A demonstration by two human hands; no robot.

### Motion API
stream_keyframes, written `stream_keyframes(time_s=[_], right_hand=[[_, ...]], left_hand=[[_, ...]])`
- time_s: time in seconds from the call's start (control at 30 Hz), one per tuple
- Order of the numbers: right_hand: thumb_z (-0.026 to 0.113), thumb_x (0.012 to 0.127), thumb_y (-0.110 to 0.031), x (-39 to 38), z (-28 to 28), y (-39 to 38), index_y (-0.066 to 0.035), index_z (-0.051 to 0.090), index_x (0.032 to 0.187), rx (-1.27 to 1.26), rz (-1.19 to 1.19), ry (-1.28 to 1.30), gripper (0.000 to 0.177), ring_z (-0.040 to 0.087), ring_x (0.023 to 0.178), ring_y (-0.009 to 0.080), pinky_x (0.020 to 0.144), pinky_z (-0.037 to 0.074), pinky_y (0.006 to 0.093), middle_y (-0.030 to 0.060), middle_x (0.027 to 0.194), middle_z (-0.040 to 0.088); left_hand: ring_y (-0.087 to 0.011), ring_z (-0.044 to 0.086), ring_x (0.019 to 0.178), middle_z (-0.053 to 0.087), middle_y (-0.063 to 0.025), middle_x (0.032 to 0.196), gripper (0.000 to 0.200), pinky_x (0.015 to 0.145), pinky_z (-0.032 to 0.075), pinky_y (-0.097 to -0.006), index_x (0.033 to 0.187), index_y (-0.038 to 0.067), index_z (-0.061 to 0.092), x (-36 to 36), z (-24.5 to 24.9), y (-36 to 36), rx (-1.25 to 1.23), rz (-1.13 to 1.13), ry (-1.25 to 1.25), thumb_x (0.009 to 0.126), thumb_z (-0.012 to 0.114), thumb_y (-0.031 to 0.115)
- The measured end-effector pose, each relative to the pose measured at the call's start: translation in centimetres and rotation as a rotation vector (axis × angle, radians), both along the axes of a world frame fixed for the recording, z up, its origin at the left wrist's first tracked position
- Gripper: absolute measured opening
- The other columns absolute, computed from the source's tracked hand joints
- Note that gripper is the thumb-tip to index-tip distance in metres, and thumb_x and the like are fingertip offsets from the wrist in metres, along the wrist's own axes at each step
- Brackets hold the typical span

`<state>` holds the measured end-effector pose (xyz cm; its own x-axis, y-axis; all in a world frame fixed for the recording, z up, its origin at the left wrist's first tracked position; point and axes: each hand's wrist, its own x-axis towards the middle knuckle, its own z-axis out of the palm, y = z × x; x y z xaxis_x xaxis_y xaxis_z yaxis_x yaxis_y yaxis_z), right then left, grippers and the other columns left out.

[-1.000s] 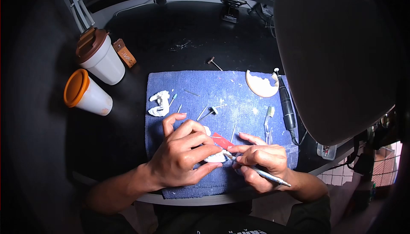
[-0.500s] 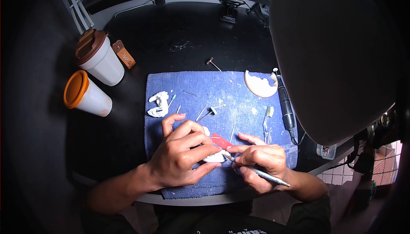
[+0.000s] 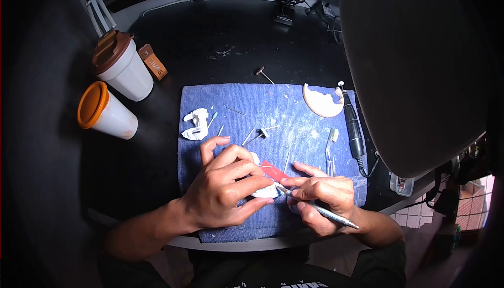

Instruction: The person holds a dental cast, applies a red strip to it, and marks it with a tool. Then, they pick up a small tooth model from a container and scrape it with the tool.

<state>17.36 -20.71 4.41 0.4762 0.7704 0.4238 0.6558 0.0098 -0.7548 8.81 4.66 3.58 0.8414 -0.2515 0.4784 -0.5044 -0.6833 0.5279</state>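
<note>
My left hand pinches a small white dental cast between fingers and thumb, low over a blue cloth mat. The fingers hide part of the cast. In my right hand is a slim silver pen, gripped as for writing, with its tip at the cast's right side. Just above the cast lies a flat red strip, close to my right fingertips. Thin metal rotary bits rest beyond my left hand.
Another white cast lies at the mat's left, a round cast at its upper right. Nearby are a black handpiece and a toothbrush. Two lidded cups stand left. A large dark lamp shade overhangs the right.
The view has shifted slightly. Both hands keep their hold, and the pen's tip stays at the cast with only a very small shift.
</note>
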Motion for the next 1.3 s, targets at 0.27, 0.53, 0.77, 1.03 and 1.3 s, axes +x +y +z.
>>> stream_keyframes(time_s=[0.27, 0.53, 0.77, 1.03, 1.3], right_hand=[[0.069, 0.077, 0.0, 0.08, 0.31, 0.1, 0.001, 0.073, 0.086, -0.018, 0.015, -0.044, 0.01, 0.082, 0.102, 0.0322, 0.111, 0.054, 0.0583, 0.0127, 0.082, 0.08], [0.067, 0.077, 0.0, -0.09, -0.03, 0.09, 0.002, 0.072, 0.086, -0.001, -0.006, 0.003, 0.01, 0.082, 0.102, 0.0332, 0.11, 0.055, 0.0587, 0.013, 0.082, 0.079], [0.066, 0.078, 0.001, -0.02, 0.26, 0.12, 0.003, 0.071, 0.087, -0.003, 0.005, 0.001, 0.011, 0.082, 0.101, 0.0342, 0.108, 0.056, 0.0588, 0.014, 0.082, 0.079], [0.066, 0.078, 0.002, 0.01, 0.16, 0.09, 0.003, 0.071, 0.089, -0.002, -0.005, -0.01, 0.013, 0.082, 0.101, 0.0338, 0.107, 0.057, 0.0583, 0.0134, 0.082, 0.079], [0.067, 0.077, 0.002, 0.04, 0.12, 0.09, 0.003, 0.071, 0.088, 0.0, 0.003, -0.017, 0.012, 0.082, 0.101, 0.033, 0.108, 0.057, 0.0582, 0.0126, 0.081, 0.079]], left_hand=[[-0.0188, 0.066, 0.106, 0.074, 0.0029, 0.096, 0.026, 0.111, 0.032, -0.0523, 0.099, 0.014, 0.081, -0.09, 0.17, 0.06, -0.009, -0.012, 0.006, 0.078, 0.094, 0.025], [-0.0188, 0.066, 0.106, 0.074, 0.0028, 0.096, 0.026, 0.11, 0.032, -0.0523, 0.098, 0.014, 0.081, -0.02, 0.22, 0.03, -0.011, -0.012, 0.002, 0.078, 0.094, 0.025], [-0.0188, 0.066, 0.106, 0.074, 0.0028, 0.097, 0.026, 0.11, 0.032, -0.0518, 0.099, 0.014, 0.081, -0.07, 0.24, 0.02, -0.008, -0.016, 0.016, 0.078, 0.093, 0.024], [-0.0166, 0.064, 0.103, 0.073, 0.006, 0.097, 0.031, 0.11, 0.031, -0.05, 0.102, 0.016, 0.084, -0.07, -0.03, -0.09, 0.016, -0.002, 0.01, 0.076, 0.096, 0.029], [-0.0169, 0.064, 0.104, 0.072, 0.006, 0.098, 0.032, 0.109, 0.032, -0.0497, 0.103, 0.016, 0.084, -0.1, 0.04, -0.08, 0.026, -0.003, 0.001, 0.076, 0.095, 0.028]])
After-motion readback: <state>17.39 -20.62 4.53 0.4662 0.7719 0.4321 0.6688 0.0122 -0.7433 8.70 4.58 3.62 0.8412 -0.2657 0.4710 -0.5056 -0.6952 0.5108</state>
